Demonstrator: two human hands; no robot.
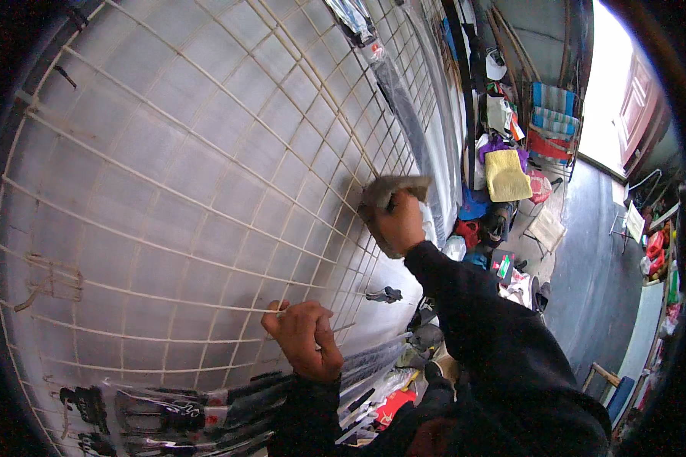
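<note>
The person's right hand (402,226) grips a grey-brown cloth (375,199), with the fingers closed over its folds. This cloth lies against the white wire grid panel (229,307), near the panel's right side, and one part of it sticks out above the hand. The left hand (305,340) is lower and to the left. Its fingers are bent closed around a wire of the same panel. A thin pale rod (345,327) shows just beside this hand; I cannot tell whether it belongs to the grid.

Behind the wires there is a pale, smooth surface. Between the hands, somewhat to the right, a small black clip-like object (385,294) is at the grid. At the far left, a small wire rack (56,279) hangs on the panel. Below the left hand are black items in clear plastic packaging (168,415).

On the right side, well apart from the hands, a yellow cushion (508,175) lies among bags and clothes. Near it stand a striped folding chair (552,118) and a small folding stool (546,228). A bright doorway (608,76) is behind them.
</note>
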